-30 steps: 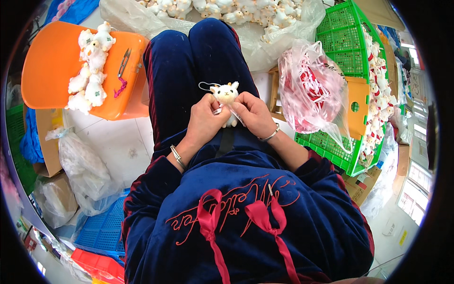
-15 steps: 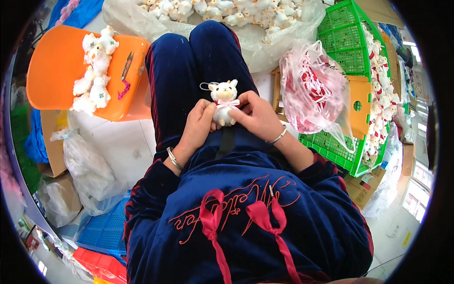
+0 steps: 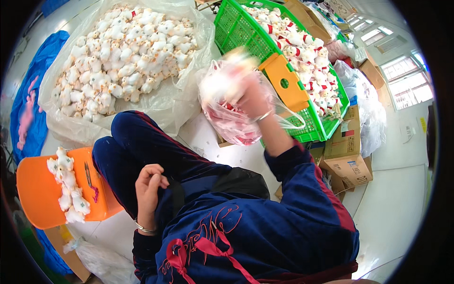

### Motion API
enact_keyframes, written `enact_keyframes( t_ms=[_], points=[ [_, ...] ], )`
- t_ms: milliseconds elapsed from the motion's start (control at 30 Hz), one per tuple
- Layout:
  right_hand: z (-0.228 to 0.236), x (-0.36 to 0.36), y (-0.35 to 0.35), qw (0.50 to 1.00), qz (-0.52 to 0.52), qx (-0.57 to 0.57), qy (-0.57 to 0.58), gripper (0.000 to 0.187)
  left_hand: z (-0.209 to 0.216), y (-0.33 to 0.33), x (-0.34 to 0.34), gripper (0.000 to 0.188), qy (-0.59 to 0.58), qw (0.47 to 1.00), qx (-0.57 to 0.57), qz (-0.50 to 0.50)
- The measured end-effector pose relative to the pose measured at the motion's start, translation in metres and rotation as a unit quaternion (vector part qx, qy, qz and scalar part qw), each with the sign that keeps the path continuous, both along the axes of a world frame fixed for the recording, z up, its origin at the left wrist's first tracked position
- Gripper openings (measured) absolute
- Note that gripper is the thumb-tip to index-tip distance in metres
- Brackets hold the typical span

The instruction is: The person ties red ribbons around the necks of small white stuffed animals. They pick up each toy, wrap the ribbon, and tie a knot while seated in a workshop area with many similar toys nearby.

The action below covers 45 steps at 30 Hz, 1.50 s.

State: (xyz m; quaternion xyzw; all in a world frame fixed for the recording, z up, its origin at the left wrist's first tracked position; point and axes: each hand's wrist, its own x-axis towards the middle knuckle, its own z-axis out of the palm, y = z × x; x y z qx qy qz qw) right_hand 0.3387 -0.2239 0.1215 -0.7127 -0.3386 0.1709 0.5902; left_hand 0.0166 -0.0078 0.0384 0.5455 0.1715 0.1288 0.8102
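Note:
My right hand (image 3: 255, 97), smeared by motion, is stretched out to the right over the clear plastic bag of pink and red ribbons (image 3: 236, 125). It holds a small white plush toy (image 3: 231, 71), whose details are lost in the blur. Closer to me, my left hand (image 3: 149, 187) hovers by my thigh, its fingers loosely curled together and nothing visible in them. Beyond the bag stands a green plastic crate (image 3: 246, 28) heaped with white plush toys with red at the neck (image 3: 312, 71).
A big clear sack (image 3: 179, 102) of white plush toys (image 3: 127, 57) lies ahead on the floor. On my left is an orange stool (image 3: 35, 189) bearing several plush toys (image 3: 68, 182) and snips (image 3: 88, 175). A yellow panel (image 3: 283, 83) sits on the crate's side; cardboard boxes (image 3: 347, 156) stand nearby.
My right hand has carried the plush toy from my lap out to the right, toward the crate. My left hand has let go of it. The view has swung to the right.

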Motion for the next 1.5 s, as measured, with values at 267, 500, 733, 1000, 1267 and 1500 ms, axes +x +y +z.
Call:
enact_keyframes(
  t_ms=[267, 500, 733, 1000, 1267, 1500],
  points=[
    [-0.097, 0.096, -0.13, 0.929, -0.319, -0.171, 0.076, 0.038, -0.035, 0.042, -0.031, 0.017, 0.007, 0.994, 0.015, 0.106],
    [-0.239, 0.091, -0.111, 0.877, -0.25, -0.405, -0.066, 0.043, -0.034, 0.087, -0.053, 0.017, 0.004, 0.98, 0.054, 0.194],
    [-0.268, 0.081, -0.063, 0.839, -0.051, -0.526, -0.131, 0.034, -0.047, 0.091, -0.092, 0.018, 0.133, 0.939, 0.074, 0.309],
    [-0.252, 0.142, -0.14, 0.825, -0.052, -0.546, -0.137, 0.051, -0.047, 0.129, -0.102, 0.02, 0.197, 0.933, 0.125, 0.275],
    [-0.231, 0.168, -0.111, 0.864, -0.121, -0.489, 0.015, 0.042, -0.047, 0.235, -0.177, 0.018, 0.297, 0.802, 0.267, 0.445],
    [-0.186, 0.166, -0.113, 0.824, -0.143, -0.49, -0.245, 0.042, -0.071, 0.286, -0.153, 0.064, 0.391, 0.635, 0.508, 0.431]
  ],
)
